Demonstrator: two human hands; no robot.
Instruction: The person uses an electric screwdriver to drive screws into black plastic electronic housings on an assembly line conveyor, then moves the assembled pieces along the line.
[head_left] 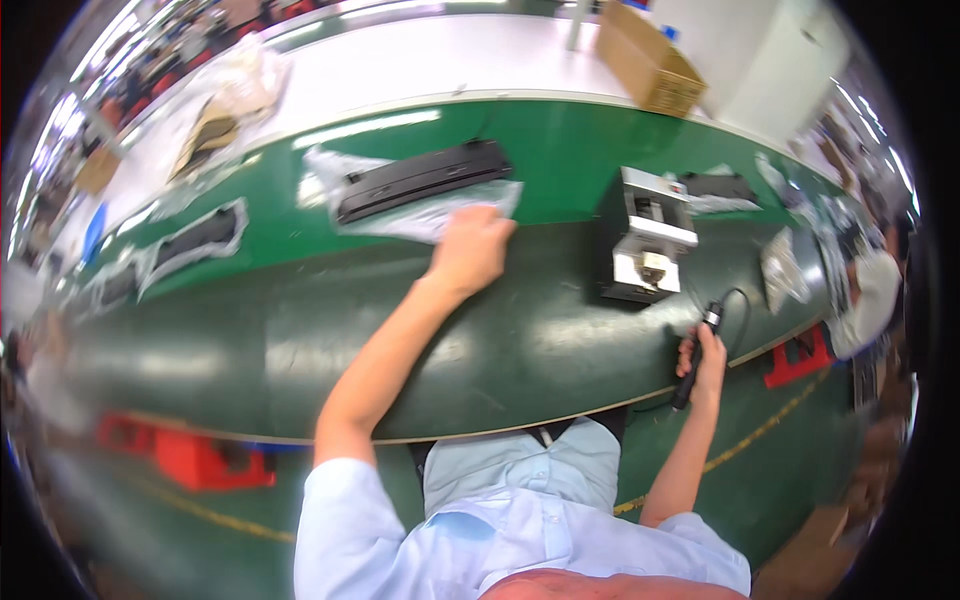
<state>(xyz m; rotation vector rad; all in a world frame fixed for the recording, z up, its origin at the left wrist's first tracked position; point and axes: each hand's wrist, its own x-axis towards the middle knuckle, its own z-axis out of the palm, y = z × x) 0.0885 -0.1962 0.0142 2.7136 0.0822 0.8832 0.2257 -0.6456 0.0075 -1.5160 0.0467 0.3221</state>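
Observation:
My left hand (475,248) is over the work table, its fingers curled together and a little blurred. It is at the near edge of a clear plastic bag (420,222), and whatever its fingers may hold is hidden. On that bag lies a long black plastic housing (425,182), slightly tilted up to the right. My right hand (708,362) is wrapped round a slim black electric screwdriver (690,378) near the table's front edge. The tool's silver collar points up and away, and a thin dark cord loops beside it.
A metal fixture (648,240) with a black side stands right of centre. Bagged black parts (200,235) lie at the left, another black part (720,187) at the right. A crumpled bag (783,270) is near the right edge. Behind is a white bench with a cardboard box (650,60).

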